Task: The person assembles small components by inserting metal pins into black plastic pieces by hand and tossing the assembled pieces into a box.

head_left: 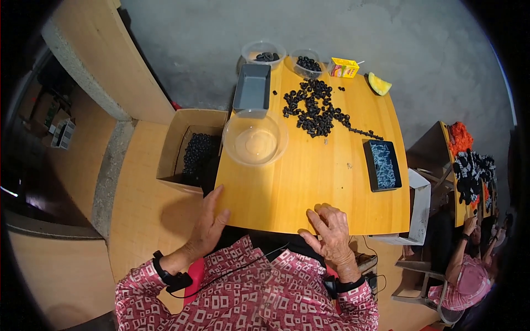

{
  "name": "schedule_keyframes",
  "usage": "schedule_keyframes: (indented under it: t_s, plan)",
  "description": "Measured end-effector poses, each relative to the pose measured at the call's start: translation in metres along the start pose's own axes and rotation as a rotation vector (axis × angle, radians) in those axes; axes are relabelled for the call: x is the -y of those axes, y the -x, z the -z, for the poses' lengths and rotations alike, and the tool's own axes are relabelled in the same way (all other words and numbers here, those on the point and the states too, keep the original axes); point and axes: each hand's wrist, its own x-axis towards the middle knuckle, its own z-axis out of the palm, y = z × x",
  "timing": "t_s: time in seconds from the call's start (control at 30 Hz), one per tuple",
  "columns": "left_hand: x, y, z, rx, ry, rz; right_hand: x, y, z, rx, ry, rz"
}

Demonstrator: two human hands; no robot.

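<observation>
My left hand point(210, 223) hovers by the near left corner of the yellow wooden table point(309, 193), fingers stretched out and holding nothing. At the table's front edge rests my right hand point(330, 231), empty, its fingers loosely spread. A clear round plastic bowl point(255, 138) stands on the left part of the table, with nothing visible inside. Farther back lies a heap of small black ring-like parts point(312, 110), from which a short row trails to the right. A black tray point(382, 165) at the right holds many small pale pieces.
Behind the bowl are a grey rectangular tray point(252, 88) and two clear tubs point(264, 54) with black parts. A yellow drink carton point(343, 68) and melon slice point(379, 84) sit at the back right. Left of the table, a cardboard box point(171, 149) holds black parts. Another person point(469, 281) sits far right.
</observation>
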Motion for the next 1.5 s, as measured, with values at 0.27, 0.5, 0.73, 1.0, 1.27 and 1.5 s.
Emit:
schedule_keyframes:
  t_s: [0.27,0.5,0.73,1.0,1.27,1.5]
  plan:
    - [0.008,-0.01,-0.027,-0.264,-0.254,-0.127,-0.005,-0.001,-0.009,-0.084,0.025,0.026]
    - [0.011,-0.015,-0.031,-0.33,-0.278,-0.138,-0.004,-0.001,-0.007,-0.044,0.015,0.036]
    - [0.03,0.01,0.001,-0.389,0.066,0.076,0.006,0.016,0.015,-0.095,-0.123,0.086]
    - [0.046,0.075,0.069,0.029,0.332,0.869,-0.055,0.145,0.049,0.675,-0.248,-0.234]
    - [0.061,0.122,0.06,0.299,0.336,1.143,-0.063,0.212,0.03,1.016,-0.606,-1.042]
    - [0.043,0.098,0.041,0.249,0.527,1.301,-0.065,0.191,-0.003,0.925,-1.219,-1.814]
